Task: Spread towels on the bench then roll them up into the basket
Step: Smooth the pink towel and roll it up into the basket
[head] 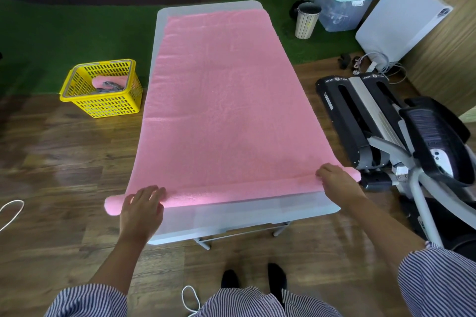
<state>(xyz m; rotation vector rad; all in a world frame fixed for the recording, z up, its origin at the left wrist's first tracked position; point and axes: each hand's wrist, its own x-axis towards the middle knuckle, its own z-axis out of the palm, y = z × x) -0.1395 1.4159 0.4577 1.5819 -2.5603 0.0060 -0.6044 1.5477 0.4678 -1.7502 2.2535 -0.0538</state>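
Note:
A large pink towel (221,100) lies spread flat along the white bench (231,216), covering nearly its whole top. The towel's near edge is turned into a thin roll that sticks out past both sides of the bench. My left hand (143,207) rests on the left part of that roll, fingers laid over it. My right hand (336,179) rests on the right part of the roll, fingers curved over it. A yellow basket (103,105) stands on the floor left of the bench, holding a pink and a grey towel.
A black and grey stepper machine (381,126) stands close to the bench's right side. A small bin (306,20), a clear storage box (340,5) and a white folded table (401,20) are at the back right. A white cord (10,211) lies on the wooden floor.

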